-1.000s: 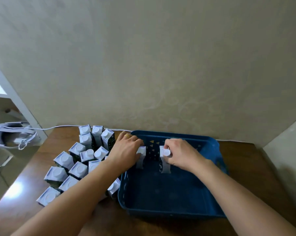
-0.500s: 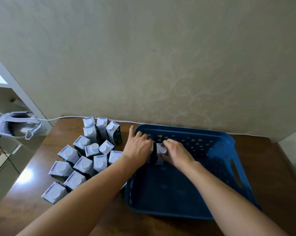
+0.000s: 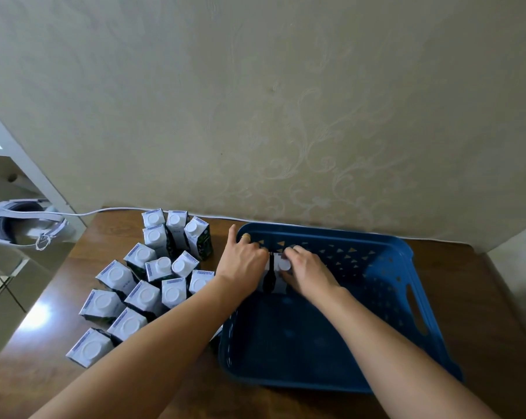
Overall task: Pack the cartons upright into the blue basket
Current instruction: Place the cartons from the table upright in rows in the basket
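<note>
Reaching in over the near rim, both hands set 2 cartons upright at the far-left corner of the blue basket (image 3: 419,300). Right hand (image 3: 308,272) pinches the capped carton (image 3: 281,275); left hand (image 3: 243,264) curls round its neighbour, mostly hidden beneath it. Letting go unevenly could tip either carton, since nothing braces them yet. Further left, loose cartons (image 3: 152,282) crowd the surface (image 3: 497,313).
</note>
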